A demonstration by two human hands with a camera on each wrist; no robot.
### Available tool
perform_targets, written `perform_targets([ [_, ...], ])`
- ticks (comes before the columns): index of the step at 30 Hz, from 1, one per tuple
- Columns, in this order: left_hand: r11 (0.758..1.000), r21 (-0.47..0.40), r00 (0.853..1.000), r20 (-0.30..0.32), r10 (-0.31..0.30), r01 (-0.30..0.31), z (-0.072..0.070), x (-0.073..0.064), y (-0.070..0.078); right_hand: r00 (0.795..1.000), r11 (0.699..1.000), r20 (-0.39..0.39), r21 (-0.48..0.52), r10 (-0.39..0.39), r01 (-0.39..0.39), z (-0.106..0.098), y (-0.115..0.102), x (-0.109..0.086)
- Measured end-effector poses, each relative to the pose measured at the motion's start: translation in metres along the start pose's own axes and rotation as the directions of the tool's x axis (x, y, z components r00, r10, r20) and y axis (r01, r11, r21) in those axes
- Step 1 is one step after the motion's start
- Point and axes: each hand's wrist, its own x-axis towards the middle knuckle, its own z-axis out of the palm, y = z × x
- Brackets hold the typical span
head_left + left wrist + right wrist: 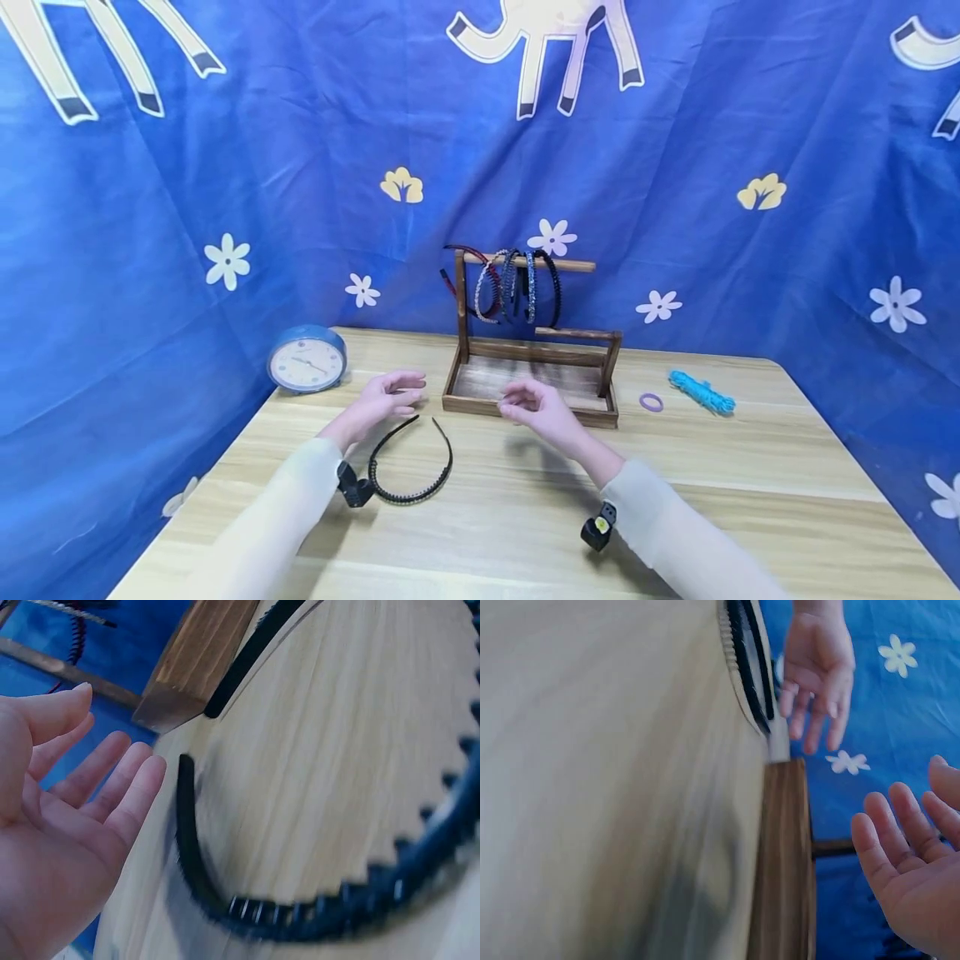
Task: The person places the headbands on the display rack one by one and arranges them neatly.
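A black toothed headband (408, 498) lies on the table, its two ends pointing toward the rack. Just beyond its left end my left hand (385, 402) hovers with loosely bent fingers, holding nothing; the left wrist view shows the palm (67, 847) beside the headband (322, 919). My right hand (546, 412) is raised before the front edge of the wooden rack (525, 412), fingers relaxed and nothing in them. Several headbands, among them a blue glittery one (531, 287) and a dark red one (480, 254), hang from the rack's upper bar (577, 266).
A blue alarm clock (307, 360) stands at the table's back left. Right of the rack lie a purple ring (651, 402) and a bundle of light blue cord (702, 392). A blue patterned cloth (330, 167) hangs behind the table.
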Motion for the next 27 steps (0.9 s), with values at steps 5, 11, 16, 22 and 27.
perform_targets([
  [5,1.000,0.001,0.999,-0.031,0.028,-0.028,-0.010,-0.013,0.002,0.994,0.992,0.102,-0.121,-0.034,0.046,0.020,0.006,0.000],
  [11,0.998,0.030,0.996,-0.081,0.049,-0.046,-0.018,-0.025,0.001,0.970,0.958,0.240,-0.264,-0.050,0.114,0.042,0.005,-0.001],
  [16,0.996,0.063,0.991,-0.119,0.067,-0.060,-0.024,-0.033,0.000,0.923,0.855,0.382,-0.460,-0.054,0.240,0.062,0.004,-0.004],
  [22,0.995,0.082,0.984,-0.165,0.067,-0.054,-0.031,-0.039,-0.003,0.835,0.668,0.537,-0.577,-0.122,0.469,0.082,0.005,-0.002],
  [27,0.996,0.069,0.980,-0.183,0.075,-0.064,-0.036,-0.043,-0.003,0.802,0.653,0.590,-0.572,-0.093,0.497,0.091,0.009,0.000],
])
